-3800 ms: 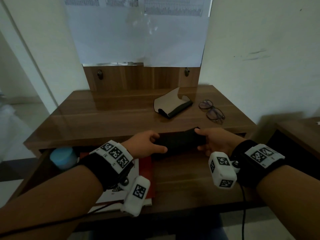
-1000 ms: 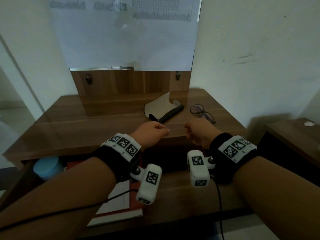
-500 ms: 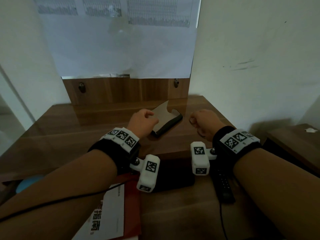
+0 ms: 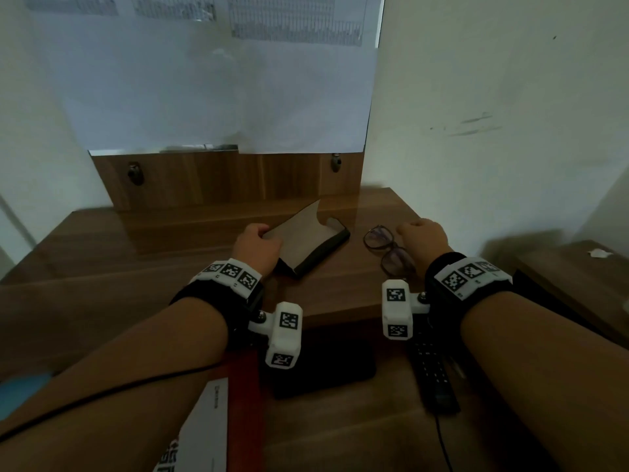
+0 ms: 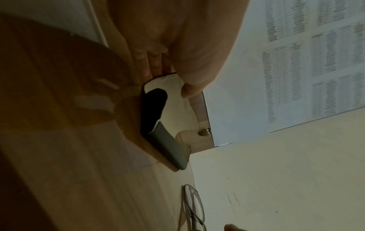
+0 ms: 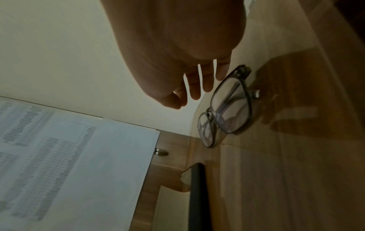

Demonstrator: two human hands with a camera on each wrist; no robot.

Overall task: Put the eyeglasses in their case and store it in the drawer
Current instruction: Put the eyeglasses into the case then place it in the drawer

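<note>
Overhead: left hand [image 4: 257, 247] gripping case [image 4: 311, 245] flap; glasses [image 4: 388, 250] just beside right hand [image 4: 422, 238], uncased; drawer [image 4: 340, 420] open. Left wrist: thumb and fingers pinching flap. Right wrist: fingers [image 6: 205, 81] spread, empty, nearing glasses. Casing, storing remain.

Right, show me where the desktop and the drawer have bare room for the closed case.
On the desk, the wide left stretch, from the left hand to the left edge, is bare. The right side is crowded: open case, eyeglasses, right hand. In the drawer, bare wood shows in front of the black pouch, between booklet and remote.
</note>
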